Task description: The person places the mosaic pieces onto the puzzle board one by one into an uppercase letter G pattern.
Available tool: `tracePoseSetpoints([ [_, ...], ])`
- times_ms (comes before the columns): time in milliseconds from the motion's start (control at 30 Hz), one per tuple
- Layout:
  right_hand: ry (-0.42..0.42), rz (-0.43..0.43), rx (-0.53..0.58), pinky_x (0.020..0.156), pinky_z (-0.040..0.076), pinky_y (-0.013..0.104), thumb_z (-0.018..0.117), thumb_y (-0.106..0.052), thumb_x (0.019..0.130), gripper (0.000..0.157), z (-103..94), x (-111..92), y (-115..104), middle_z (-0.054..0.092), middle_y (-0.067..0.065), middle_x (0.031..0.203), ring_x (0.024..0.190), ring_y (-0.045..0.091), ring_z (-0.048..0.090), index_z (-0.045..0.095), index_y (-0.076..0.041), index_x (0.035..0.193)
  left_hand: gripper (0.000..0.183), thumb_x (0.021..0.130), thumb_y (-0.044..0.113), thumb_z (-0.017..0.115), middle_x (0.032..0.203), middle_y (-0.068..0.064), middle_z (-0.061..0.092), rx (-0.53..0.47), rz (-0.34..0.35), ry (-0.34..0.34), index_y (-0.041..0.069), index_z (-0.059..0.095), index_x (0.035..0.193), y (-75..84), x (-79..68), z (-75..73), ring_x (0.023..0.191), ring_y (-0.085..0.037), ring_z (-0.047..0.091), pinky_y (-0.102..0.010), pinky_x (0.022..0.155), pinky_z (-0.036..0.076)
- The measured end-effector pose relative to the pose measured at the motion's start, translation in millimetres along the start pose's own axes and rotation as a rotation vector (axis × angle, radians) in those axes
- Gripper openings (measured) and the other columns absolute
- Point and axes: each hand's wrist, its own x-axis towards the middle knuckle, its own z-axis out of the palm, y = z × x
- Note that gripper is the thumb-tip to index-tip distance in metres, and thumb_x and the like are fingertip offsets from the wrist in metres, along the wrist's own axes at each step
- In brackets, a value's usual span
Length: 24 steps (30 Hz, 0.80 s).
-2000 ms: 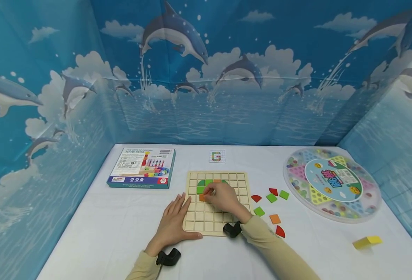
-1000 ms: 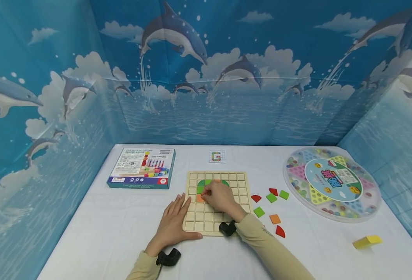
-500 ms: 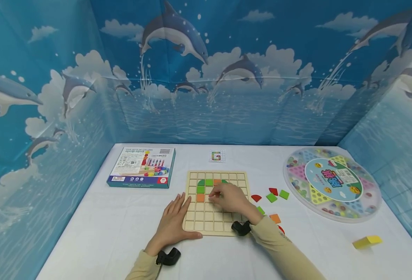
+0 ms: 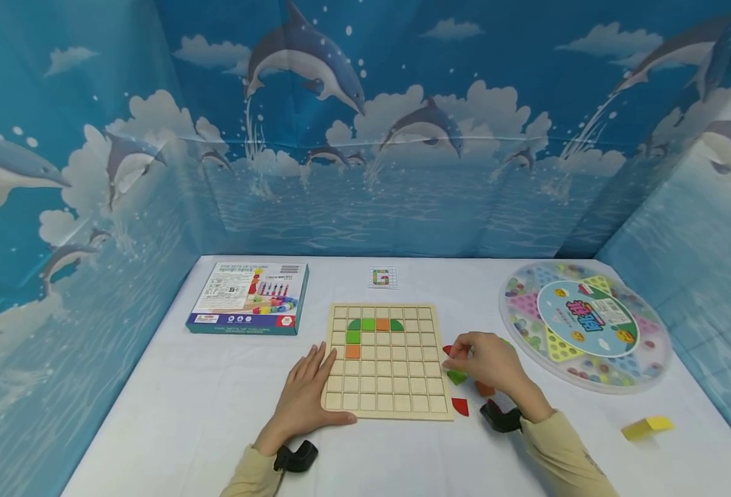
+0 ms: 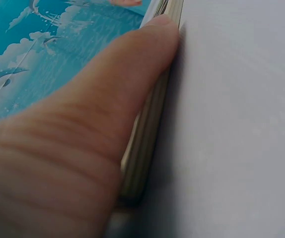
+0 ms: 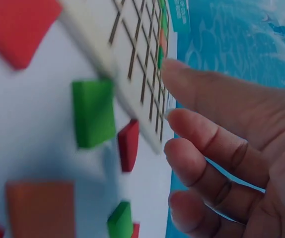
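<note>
My left hand [image 4: 303, 393] lies spread at the near-left corner of a wooden grid board [image 4: 384, 386], its thumb along the near edge. Beyond the board's right edge, my right hand [image 4: 492, 360] hovers over loose coloured pieces. Its fingers are loosely bent with nothing between them in the right wrist view. Below it are a green square [image 6: 94, 114], a red piece [image 6: 128, 146] and an orange square [image 6: 40, 208]. On the board sit a green square [image 4: 368, 324], two orange squares, one of them the lower-left orange square [image 4: 353, 351], another green square [image 4: 353, 337] and two green quarter-rounds.
Behind the board lies a small pattern card [image 4: 382, 277] showing a G shape. A boxed bead toy [image 4: 250, 298] stands at the back left. At right are a round marble game board [image 4: 585, 324] and a yellow block [image 4: 647, 428]. A red quarter-round [image 4: 460, 406] lies by the board's near-right corner.
My right hand has left the lower-left orange square, which it was working into place, and moved right over the loose pieces. A red quarter-round now shows by the near-right corner. My left hand stays put.
</note>
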Motion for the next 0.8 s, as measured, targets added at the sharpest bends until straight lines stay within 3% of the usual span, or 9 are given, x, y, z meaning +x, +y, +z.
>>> tracePoseSetpoints([
  [300,-0.088,0.145,-0.028,0.050,0.032,0.030,0.083,-0.043,0.068,0.032,-0.3,-11,15,0.049,-0.005,0.061,0.053,0.014,0.045,0.059,-0.021,0.072,0.120,0.063,0.074,0.069,0.157,-0.011,0.011,0.005,-0.030,-0.023,0.009,0.021,0.152,-1.2,-0.2,-1.0,0.143,-0.024,0.003,-0.043,0.112,0.007],
  [500,-0.100,0.145,-0.019,0.050,0.033,0.029,0.082,-0.039,0.070,0.031,3.9,-12,19,0.048,-0.004,0.060,0.048,0.013,0.045,0.057,-0.020,0.074,0.119,0.064,0.073,0.069,0.156,-0.013,0.014,-0.002,-0.004,-0.004,0.007,0.023,0.151,-0.4,0.3,0.3,0.143,-0.028,0.008,-0.048,0.111,0.011],
  [800,-0.100,0.171,-0.009,0.048,0.034,0.029,0.082,-0.030,0.072,0.023,-0.3,-11,21,0.049,-0.004,0.065,0.054,0.014,0.044,0.064,-0.017,0.078,0.120,0.064,0.075,0.068,0.157,-0.013,0.012,0.013,0.002,-0.017,0.008,0.021,0.152,-0.4,0.7,0.5,0.143,-0.028,0.006,-0.047,0.111,0.009],
])
